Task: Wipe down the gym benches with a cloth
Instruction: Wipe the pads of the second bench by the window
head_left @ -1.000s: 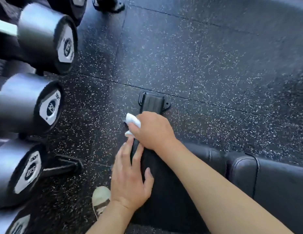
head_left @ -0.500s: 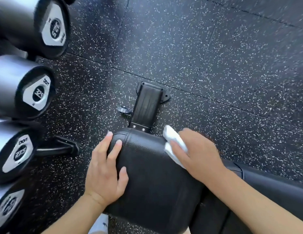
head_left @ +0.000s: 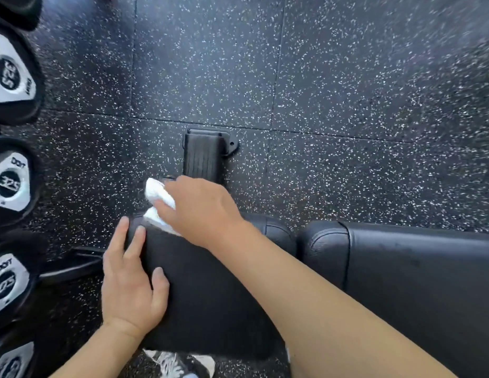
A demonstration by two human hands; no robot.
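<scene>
Right hand [head_left: 202, 211] grips a crumpled white cloth [head_left: 158, 199], fingers curled round it, at the far end edge of the black padded vinyl bench pad [head_left: 210, 290]. Left hand [head_left: 131, 279] rests flat, fingers straight, on the pad's left side, nearer the body than the cloth. Unwiped pad surface lies mainly behind the right hand, toward the wearer. The bench's long axis runs rightward toward the second black cushion [head_left: 418, 271]. Judgement: the right hand, already holding the cloth, is best placed for the next stroke.
</scene>
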